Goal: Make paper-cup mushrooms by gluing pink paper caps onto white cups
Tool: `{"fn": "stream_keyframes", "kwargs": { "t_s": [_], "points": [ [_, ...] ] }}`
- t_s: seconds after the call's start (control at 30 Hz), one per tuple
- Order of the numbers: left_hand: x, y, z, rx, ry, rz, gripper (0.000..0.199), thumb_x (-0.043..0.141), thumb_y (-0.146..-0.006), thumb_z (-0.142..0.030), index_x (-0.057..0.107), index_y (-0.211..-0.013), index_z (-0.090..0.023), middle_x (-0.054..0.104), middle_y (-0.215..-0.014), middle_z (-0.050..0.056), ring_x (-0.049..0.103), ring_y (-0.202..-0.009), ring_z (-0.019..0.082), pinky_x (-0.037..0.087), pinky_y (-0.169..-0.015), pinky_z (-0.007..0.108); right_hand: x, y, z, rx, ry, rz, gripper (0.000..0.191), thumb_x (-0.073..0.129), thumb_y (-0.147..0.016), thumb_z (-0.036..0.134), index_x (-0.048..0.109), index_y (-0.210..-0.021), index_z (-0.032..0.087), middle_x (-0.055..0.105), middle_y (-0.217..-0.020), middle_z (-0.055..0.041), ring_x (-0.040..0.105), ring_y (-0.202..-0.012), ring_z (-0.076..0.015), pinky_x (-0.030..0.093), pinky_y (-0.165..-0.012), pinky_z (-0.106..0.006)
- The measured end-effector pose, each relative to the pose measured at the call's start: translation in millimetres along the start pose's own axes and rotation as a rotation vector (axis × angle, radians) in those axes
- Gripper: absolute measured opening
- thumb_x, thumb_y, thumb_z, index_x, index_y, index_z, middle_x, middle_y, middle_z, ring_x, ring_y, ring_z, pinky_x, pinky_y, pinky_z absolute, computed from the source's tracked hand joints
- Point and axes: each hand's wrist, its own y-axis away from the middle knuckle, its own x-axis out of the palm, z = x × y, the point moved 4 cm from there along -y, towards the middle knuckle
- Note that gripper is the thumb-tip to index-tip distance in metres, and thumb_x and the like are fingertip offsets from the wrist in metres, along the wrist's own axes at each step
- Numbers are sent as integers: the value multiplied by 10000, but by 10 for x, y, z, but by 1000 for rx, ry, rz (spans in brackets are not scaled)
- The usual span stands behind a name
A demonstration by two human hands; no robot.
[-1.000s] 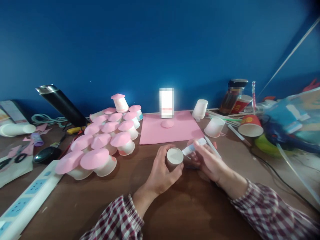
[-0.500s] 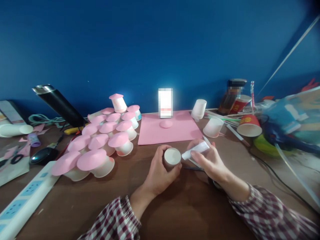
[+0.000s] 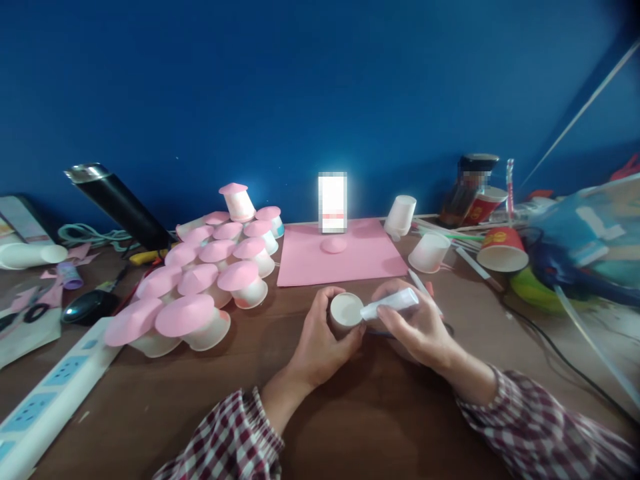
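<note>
My left hand [image 3: 325, 340] is wrapped round a small white paper cup [image 3: 347, 309], its round end facing up. In my right hand [image 3: 415, 330] is a white glue tube [image 3: 397, 301], pinched between thumb and fingers. The tube's narrow nozzle points left and meets the right side of the cup's rim, or nearly so; I cannot tell if they touch. Beyond my hands a pink paper sheet [image 3: 305, 267] lies flat, with a pink paper cone [image 3: 333, 245] on it. To the left stand several upturned paper cups with pink cone tops [image 3: 185, 313].
Two white paper cups [image 3: 429, 253] stand upturned behind my right hand. A red cup [image 3: 503, 250] lies on its side further right, near straws and a cable. At left are a power strip [image 3: 55, 387], a computer mouse [image 3: 90, 305], scissors [image 3: 37, 312] and a black flask [image 3: 120, 207].
My right hand has brought the glue tube slightly left, its nozzle now at the cup's rim. The left hand holds the cup in nearly the same place. The view has shifted slightly.
</note>
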Motion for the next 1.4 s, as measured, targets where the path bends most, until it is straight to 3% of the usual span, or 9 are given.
{"fn": "stream_keyframes", "kwargs": {
  "t_s": [0.2,0.67,1.4],
  "points": [
    [-5,-5,-3,6,-3,0,445,698,-746,-317,459,-1109,-218,599,-1028,49,582,-909,195,476,-802,334,-2,-27,57,-70,72,20,45,568,-816,158,600,-827,186,603,-705,10,520,-598,-106,426,-532,-196],
    [3,10,-9,-1,2,-5,446,700,-744,-336,464,-1100,-209,602,-1004,46,588,-882,188,480,-771,319,-10,-17,18,-54,113,25,29,568,-813,166,588,-800,183,598,-677,10,521,-579,-112,418,-524,-215],
    [-7,-3,8,30,-58,-53,446,730,-712,-340,504,-1072,-207,616,-987,31,591,-840,166,483,-742,295,-67,-30,-4,-47,153,-74,77,586,-829,215,567,-759,189,583,-662,6,512,-571,-118,417,-523,-234]
  ]
}}
